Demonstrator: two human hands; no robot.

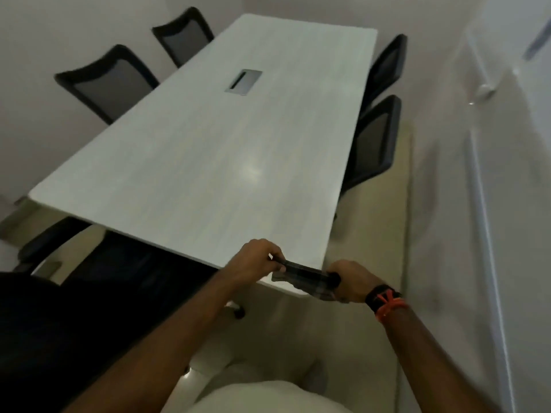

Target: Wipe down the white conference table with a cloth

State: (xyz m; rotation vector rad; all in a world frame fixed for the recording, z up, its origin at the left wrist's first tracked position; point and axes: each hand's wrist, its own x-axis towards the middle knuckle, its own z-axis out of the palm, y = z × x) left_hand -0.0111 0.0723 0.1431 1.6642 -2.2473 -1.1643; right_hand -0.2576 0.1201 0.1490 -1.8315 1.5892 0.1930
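Just over table [208, 144] corner, cloth [301, 277] gripped by left hand [256, 259], right hand [348, 281]

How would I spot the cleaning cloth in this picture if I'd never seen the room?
Find the white conference table, then its near right corner. There the left hand and right hand grip a dark checked cloth stretched between them. It alone is patterned; the chairs nearby are plain black.
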